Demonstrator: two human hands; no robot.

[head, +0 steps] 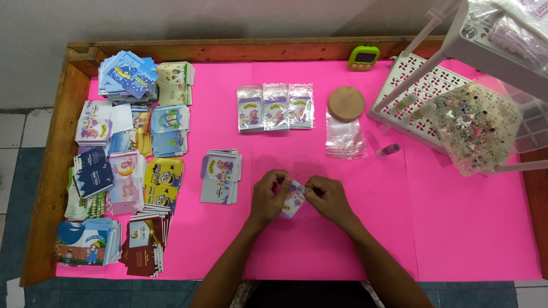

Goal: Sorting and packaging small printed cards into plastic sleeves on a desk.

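My left hand [267, 197] and my right hand [329, 198] together pinch a small clear packet with a printed card [294, 198] inside, held just above the pink table cover [445, 228]. To the left of my hands lies a short stack of similar printed cards [221, 175]. Farther back, three filled clear packets [275, 106] lie side by side in a row. A pile of empty clear plastic bags [345, 137] lies right of them, with a round wooden lid [346, 103] resting on its far end.
Many stacks of coloured cards [128, 165] cover the table's left side. A white rack [434, 85] and a clear bead organiser [476, 128] stand at the back right. A small green timer [363, 57] sits at the far edge, a small vial [388, 150] near the rack.
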